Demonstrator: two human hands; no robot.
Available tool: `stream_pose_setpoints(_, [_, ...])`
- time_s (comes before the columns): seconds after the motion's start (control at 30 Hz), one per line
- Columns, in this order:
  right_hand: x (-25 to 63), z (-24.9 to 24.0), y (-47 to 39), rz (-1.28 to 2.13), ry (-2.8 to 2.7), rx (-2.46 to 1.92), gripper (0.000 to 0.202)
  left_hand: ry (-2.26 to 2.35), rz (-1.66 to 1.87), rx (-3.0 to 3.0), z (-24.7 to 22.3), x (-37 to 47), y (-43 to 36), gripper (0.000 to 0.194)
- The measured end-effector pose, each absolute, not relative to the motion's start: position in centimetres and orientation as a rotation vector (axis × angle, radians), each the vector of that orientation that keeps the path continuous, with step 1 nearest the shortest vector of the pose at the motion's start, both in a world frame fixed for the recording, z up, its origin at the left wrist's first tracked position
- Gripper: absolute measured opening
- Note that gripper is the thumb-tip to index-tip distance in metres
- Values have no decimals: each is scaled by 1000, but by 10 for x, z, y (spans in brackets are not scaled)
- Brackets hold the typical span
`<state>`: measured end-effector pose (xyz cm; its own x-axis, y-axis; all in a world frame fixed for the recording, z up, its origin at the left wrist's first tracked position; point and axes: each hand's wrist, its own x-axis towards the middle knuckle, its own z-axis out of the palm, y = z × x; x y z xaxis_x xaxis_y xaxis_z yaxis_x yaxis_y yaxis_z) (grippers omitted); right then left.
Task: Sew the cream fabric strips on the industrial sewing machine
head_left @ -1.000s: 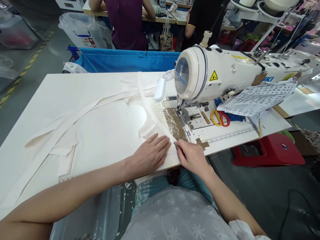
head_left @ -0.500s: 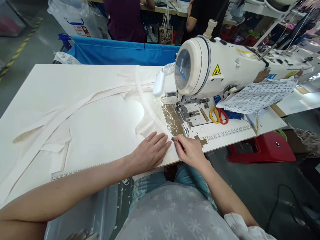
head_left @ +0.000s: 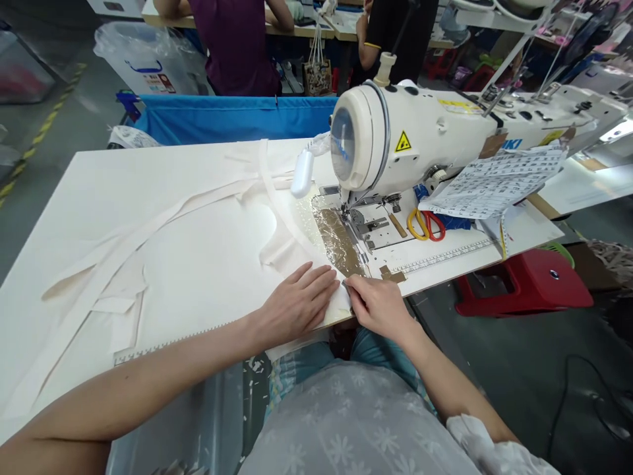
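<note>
My left hand (head_left: 301, 300) lies flat on the pale fabric (head_left: 284, 247), its fingers stretched out and together near the table's front edge. Beside its fingertips my right hand (head_left: 378, 303) is closed in a pinch on a small dark-tipped tool (head_left: 345, 283). Most of that tool is hidden in the fingers, so I cannot make out its kind. The tip is at the fabric's edge. A long narrow strip of the same fabric (head_left: 163, 214) curves away across the left of the white table (head_left: 208, 264).
A white sewing machine (head_left: 420, 132) stands just beyond my right hand. Yellow-and-red scissors (head_left: 426, 225) and a wooden-handled tool (head_left: 397, 225) lie by its bed. Printed paper (head_left: 499, 181) hangs at the right. A red stool (head_left: 524, 284) is below; two people are across the blue cloth (head_left: 232, 119).
The camera view has shifted slightly, so the machine appears further left and the table lower. Both hands keep nearly the same pose on the fabric.
</note>
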<state>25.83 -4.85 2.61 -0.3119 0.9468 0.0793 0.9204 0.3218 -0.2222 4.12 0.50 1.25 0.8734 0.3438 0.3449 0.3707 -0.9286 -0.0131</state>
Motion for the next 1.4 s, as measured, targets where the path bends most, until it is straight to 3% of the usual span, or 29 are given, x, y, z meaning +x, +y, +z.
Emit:
stream_pose_setpoints(0.67, [261, 29, -51, 252, -2437, -1699, 14, -506, -489, -2931, 3, 39, 2, 35])
stream_pose_setpoints(1.4, [267, 20, -59, 345, -2292, -1642, 22, -388, -444, -3056, 5, 44, -2, 43])
